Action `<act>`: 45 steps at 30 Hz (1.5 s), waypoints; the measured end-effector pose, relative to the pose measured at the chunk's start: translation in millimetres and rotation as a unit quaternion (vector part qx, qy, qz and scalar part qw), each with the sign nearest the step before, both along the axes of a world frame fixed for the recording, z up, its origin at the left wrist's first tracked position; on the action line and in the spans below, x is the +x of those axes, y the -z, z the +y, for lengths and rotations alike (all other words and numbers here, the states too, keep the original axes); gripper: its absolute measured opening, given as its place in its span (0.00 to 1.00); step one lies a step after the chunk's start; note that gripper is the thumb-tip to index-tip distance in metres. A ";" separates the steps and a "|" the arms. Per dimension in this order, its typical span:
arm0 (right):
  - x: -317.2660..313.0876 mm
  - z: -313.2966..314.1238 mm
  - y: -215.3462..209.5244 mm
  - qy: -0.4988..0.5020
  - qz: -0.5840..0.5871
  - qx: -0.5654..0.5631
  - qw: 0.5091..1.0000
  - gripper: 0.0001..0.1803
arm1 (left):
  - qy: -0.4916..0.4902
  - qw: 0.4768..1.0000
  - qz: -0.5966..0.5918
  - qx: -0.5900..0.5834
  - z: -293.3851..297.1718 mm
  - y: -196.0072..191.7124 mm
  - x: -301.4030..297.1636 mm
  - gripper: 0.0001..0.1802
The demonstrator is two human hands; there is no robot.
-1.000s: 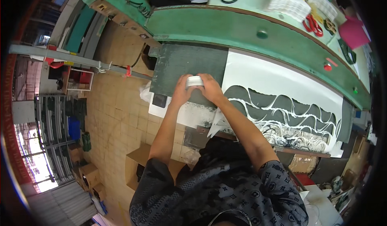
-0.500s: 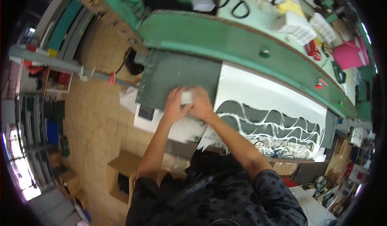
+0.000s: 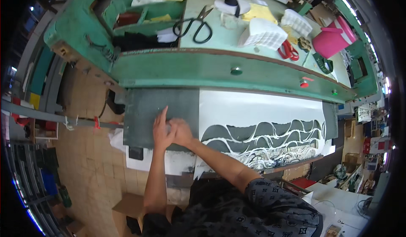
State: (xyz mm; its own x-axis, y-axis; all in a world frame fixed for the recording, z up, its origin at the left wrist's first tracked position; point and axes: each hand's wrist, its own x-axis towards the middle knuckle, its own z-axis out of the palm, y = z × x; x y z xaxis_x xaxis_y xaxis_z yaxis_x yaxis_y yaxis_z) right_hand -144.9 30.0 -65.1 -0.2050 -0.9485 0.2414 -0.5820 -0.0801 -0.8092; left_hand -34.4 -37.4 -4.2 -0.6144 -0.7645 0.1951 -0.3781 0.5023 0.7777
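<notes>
Nearest the body, a cardboard box [image 3: 128, 206] stands on the floor in front of the grey board [image 3: 148, 97], and a small black slab [image 3: 135, 153] lies just off that board's near left corner. Over the bare left part of the grey board, the left hand [image 3: 162, 132] has its fingers stretched out straight, while the right hand [image 3: 182, 132] is bent in against it. Half a second ago a white block showed plainly between the two; now the hands have turned and drawn together, and no white block can be made out there. Whether it is hidden between the palms or has left them, I cannot tell, so the grip can't be read as firm or released; the squared, two-sided hold, at least, seems to have been given up. Covering the right part of the grey board, the white sheet [image 3: 253, 106] looks unshifted, its near side cut into curving strips. Beyond the grey board runs a green beam [image 3: 169, 70], and farther off, on the tabletop behind it, lie black scissors [image 3: 203, 32], a white stack [image 3: 263, 34], red-handled scissors [image 3: 289, 51] and a pink bucket [image 3: 332, 40]
</notes>
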 end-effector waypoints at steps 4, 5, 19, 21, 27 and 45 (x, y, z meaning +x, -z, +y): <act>-0.4 8.5 -18.3 -0.053 0.022 -0.001 0.998 0.26 | 0.051 0.996 0.067 0.016 -9.0 8.5 48.7 0.49; 5.9 11.7 -16.9 -0.046 0.018 -0.011 0.999 0.27 | 0.052 0.993 0.098 0.035 -8.8 14.1 51.2 0.45; 4.8 13.8 -7.0 -0.056 0.054 0.038 0.996 0.33 | 0.013 0.992 0.112 0.063 2.8 35.4 32.1 0.39; -1.9 -2.3 -14.6 -0.054 0.053 0.007 0.997 0.32 | -0.018 0.983 0.147 0.107 -9.2 38.3 26.9 0.32; 7.4 21.0 -19.9 -0.058 0.078 0.047 0.994 0.32 | 0.039 0.979 0.190 0.066 5.1 41.0 57.5 0.31; -32.3 122.3 -143.0 0.140 -0.249 -0.035 0.958 0.33 | 0.067 0.954 0.292 -0.003 -21.1 -174.2 -57.9 0.16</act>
State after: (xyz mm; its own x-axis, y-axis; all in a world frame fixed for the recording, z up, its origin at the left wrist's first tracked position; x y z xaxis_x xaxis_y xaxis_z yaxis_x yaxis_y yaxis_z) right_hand -177.2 152.2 77.9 -0.5554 -0.8244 0.1085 -0.1314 -0.0418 -0.9904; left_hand -92.3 -58.4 170.0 -0.4926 -0.6842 0.5379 0.1865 0.5207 0.8331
